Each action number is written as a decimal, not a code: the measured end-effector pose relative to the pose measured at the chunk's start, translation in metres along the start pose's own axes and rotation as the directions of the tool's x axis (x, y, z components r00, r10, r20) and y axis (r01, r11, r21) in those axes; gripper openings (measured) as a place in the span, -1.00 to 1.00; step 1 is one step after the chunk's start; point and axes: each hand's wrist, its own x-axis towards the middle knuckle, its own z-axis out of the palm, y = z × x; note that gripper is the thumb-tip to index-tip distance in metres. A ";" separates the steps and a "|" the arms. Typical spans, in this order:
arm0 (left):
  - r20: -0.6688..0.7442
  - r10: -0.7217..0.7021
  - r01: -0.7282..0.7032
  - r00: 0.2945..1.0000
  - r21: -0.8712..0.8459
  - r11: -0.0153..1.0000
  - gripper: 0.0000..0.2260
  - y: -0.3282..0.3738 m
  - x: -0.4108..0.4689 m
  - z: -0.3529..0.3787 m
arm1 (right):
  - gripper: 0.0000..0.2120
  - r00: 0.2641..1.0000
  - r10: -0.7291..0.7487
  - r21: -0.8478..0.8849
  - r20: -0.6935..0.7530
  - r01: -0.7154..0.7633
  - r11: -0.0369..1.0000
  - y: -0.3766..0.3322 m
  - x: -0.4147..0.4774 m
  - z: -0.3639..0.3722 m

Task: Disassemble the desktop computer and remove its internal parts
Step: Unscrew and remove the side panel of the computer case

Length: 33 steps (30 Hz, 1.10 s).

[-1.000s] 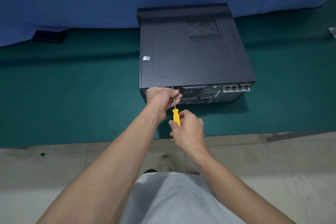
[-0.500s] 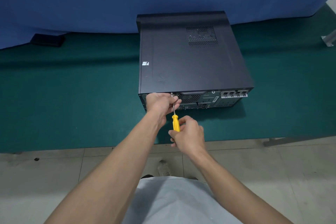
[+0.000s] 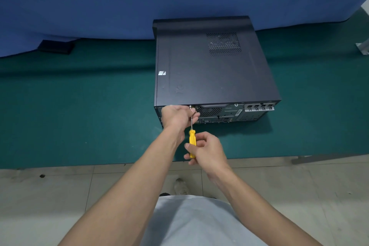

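Here the black desktop computer (image 3: 209, 70) lies flat at the centre of the frame on a green table (image 3: 79, 116), its rear panel facing the camera. Just below it, the right hand (image 3: 207, 152) curls its fingers round the yellow handle of a screwdriver (image 3: 192, 140). The left hand (image 3: 175, 116) pinches the metal shaft near the tip, which meets a screw (image 3: 190, 106) at the panel's upper edge.
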 end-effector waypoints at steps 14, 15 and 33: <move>-0.061 0.005 -0.010 0.998 -0.073 0.997 -0.89 -0.004 -0.003 0.007 | -0.84 0.972 0.117 0.390 0.202 -0.190 0.901 -0.004 -0.002 -0.012; -0.039 -0.005 0.001 0.999 -0.095 0.995 -0.89 -0.003 -0.003 0.007 | -0.82 0.953 0.126 0.487 0.274 -0.251 0.837 -0.005 -0.003 -0.014; 0.048 -0.021 0.026 0.999 -0.096 0.995 -0.87 0.000 -0.005 0.002 | -0.93 0.996 0.063 0.078 0.069 -0.068 0.995 -0.007 -0.003 -0.009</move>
